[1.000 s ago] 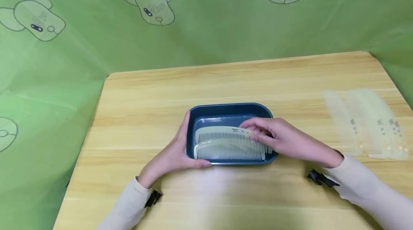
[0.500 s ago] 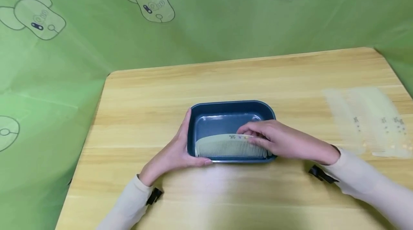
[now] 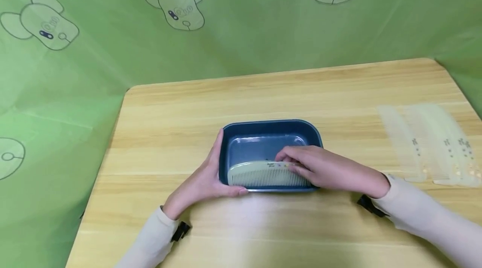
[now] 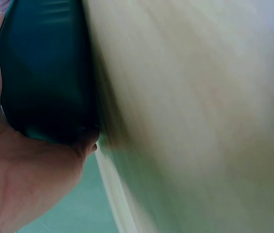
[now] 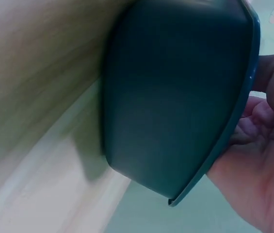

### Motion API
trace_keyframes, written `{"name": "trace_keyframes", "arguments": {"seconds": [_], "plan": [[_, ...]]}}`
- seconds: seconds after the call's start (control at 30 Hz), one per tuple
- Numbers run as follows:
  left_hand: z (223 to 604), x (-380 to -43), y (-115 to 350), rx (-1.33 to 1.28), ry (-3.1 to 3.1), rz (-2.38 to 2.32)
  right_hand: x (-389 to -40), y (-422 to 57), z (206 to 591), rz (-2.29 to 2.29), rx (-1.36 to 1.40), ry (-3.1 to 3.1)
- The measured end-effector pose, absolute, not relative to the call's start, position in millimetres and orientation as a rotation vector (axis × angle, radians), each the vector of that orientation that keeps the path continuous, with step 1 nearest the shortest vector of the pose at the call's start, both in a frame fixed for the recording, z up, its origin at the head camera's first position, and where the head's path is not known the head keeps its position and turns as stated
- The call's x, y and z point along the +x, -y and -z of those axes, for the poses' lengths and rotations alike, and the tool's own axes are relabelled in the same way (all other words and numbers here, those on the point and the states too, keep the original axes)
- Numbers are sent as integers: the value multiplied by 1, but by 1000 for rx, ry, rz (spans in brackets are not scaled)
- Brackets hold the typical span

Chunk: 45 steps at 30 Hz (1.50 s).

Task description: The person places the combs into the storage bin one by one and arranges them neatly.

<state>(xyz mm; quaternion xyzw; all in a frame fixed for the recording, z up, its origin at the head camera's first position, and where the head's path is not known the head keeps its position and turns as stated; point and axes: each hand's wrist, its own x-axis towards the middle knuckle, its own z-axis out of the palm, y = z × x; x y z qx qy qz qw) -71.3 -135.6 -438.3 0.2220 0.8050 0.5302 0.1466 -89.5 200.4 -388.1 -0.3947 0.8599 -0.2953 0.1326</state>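
Note:
A dark blue rectangular box (image 3: 252,146) stands on the table in the head view. My left hand (image 3: 203,180) grips its left end, thumb along the front rim. Inside, near the front wall, a pale translucent comb (image 3: 252,174) lies lengthwise, teeth toward me. My right hand (image 3: 320,167) pinches its back edge near the right end. Anything beneath that comb is hard to make out. In the left wrist view the left hand (image 4: 35,179) wraps round the box (image 4: 44,63). The box's outer wall (image 5: 175,97) hides the comb in the right wrist view.
Several similar pale combs (image 3: 438,142) lie side by side on the wooden table (image 3: 188,109) at the right, beyond the right forearm. A green printed cloth (image 3: 244,38) hangs behind the table and along its sides.
A second ago two combs showed apart in the box. The right hand has brought its comb forward and down over the other, toward the front wall. The left hand keeps its hold.

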Motion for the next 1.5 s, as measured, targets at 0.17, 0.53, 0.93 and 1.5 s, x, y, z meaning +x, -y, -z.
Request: {"name": "trace_keyframes", "arguments": {"seconds": [0.17,0.53,0.93,1.5], "plan": [[437,-71,135,632,-2318,-1522,-86,-198,391,828,-1167,-2564],[435,-69,136,585,-2344,-1472,-84,-193,391,745,-1188,-2610],[436,-67,139,555,-2366,-1426,-85,-193,389,788,-1133,-2579],[436,-68,139,551,-2374,-1405,-81,-223,387,1316,-957,-2557]]}}
